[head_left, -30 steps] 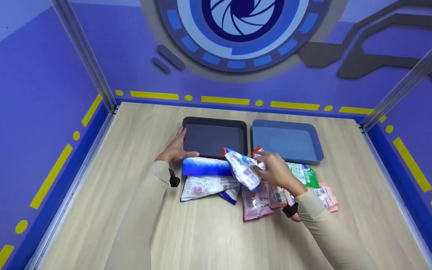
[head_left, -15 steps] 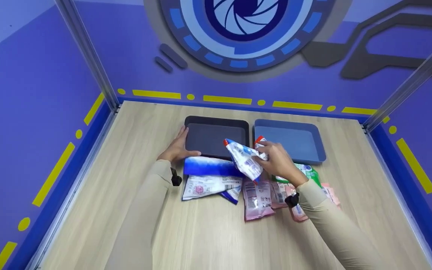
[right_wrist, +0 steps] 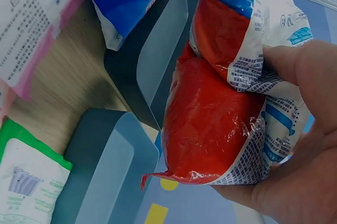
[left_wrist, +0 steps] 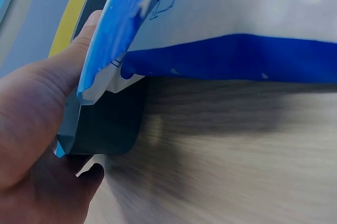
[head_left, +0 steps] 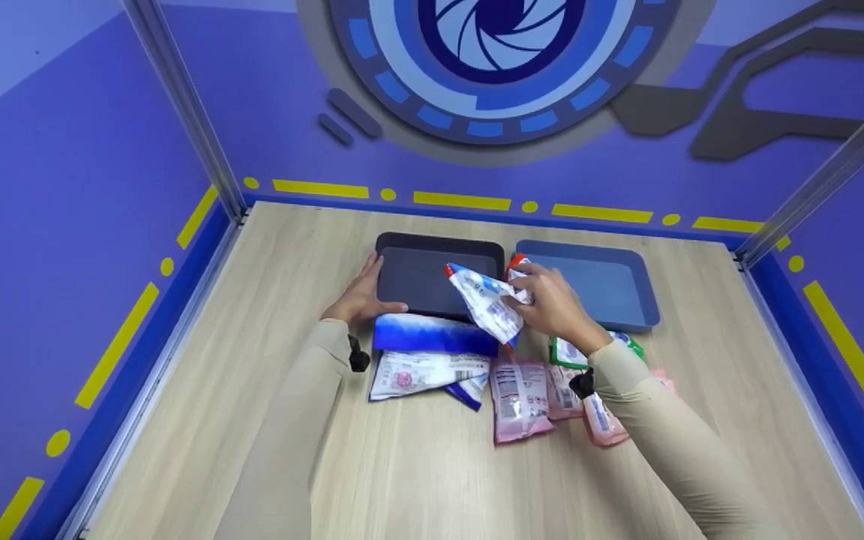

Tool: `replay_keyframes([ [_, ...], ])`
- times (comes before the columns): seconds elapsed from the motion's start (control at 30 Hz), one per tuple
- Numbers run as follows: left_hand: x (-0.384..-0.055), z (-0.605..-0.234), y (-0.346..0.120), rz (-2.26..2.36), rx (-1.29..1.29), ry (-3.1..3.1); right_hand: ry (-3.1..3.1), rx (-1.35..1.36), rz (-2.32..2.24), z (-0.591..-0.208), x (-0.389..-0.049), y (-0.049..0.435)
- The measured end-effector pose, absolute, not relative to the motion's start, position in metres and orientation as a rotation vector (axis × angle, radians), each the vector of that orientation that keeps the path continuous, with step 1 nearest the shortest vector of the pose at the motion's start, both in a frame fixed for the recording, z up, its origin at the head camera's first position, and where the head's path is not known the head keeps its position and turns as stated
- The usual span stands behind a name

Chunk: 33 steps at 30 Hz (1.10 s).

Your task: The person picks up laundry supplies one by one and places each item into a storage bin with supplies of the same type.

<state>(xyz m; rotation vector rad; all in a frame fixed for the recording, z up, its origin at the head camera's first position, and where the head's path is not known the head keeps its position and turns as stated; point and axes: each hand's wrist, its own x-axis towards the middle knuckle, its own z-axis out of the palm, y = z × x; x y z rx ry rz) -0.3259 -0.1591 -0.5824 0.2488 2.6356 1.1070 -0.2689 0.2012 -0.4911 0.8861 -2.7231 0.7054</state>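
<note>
My right hand [head_left: 554, 304] pinches a crumpled plastic packet [head_left: 486, 301], white, blue and red, above the near right corner of the dark grey tray [head_left: 439, 281]. The right wrist view shows the packet's shiny red end [right_wrist: 210, 124] bulging below a folded red-and-blue part. My left hand [head_left: 355, 298] rests against the same tray's left side, fingers along its outer wall and thumb at the near corner. Close to that thumb, a blue-and-white packet [head_left: 432, 336] leans at the tray's front wall, partly hiding it in the left wrist view.
A blue-grey tray [head_left: 597, 281] stands to the right of the dark one. In front lie a white packet [head_left: 417, 375], a pink packet [head_left: 520, 401], more pink ones [head_left: 604, 420] and a green-edged packet [head_left: 571, 352]. Blue panel walls [head_left: 477, 169] enclose the table's back and sides.
My right hand has lifted the red, white and blue packet up and away from the pile, toward the dark tray. The left hand stays at the tray's side.
</note>
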Motion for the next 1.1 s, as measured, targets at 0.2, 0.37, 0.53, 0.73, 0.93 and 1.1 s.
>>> replay_keyframes([
  [0.2, -0.326, -0.583, -0.160, 1.128, 0.257, 2.640, -2.703, 0.892, 0.689, -0.491, -0.279, 0.194],
  [0.37, -0.325, -0.584, -0.160, 1.124, 0.244, 2.636, -2.720, 0.872, 0.685, -0.491, -0.287, 0.187],
  [0.53, -0.325, -0.584, -0.160, 1.146, 0.233, 2.630, -2.693, 0.888, 0.693, -0.492, -0.294, 0.179],
  [0.73, -0.325, -0.585, -0.161, 1.125, 0.242, 2.638, -2.677, 0.906, 0.696, -0.495, -0.302, 0.171],
  [0.93, -0.327, -0.586, -0.160, 1.131, 0.238, 2.628, -2.655, 0.915, 0.698, -0.497, -0.310, 0.165],
  [1.1, -0.327, -0.586, -0.161, 1.132, 0.248, 2.632, -2.672, 0.908, 0.718, -0.499, -0.316, 0.160],
])
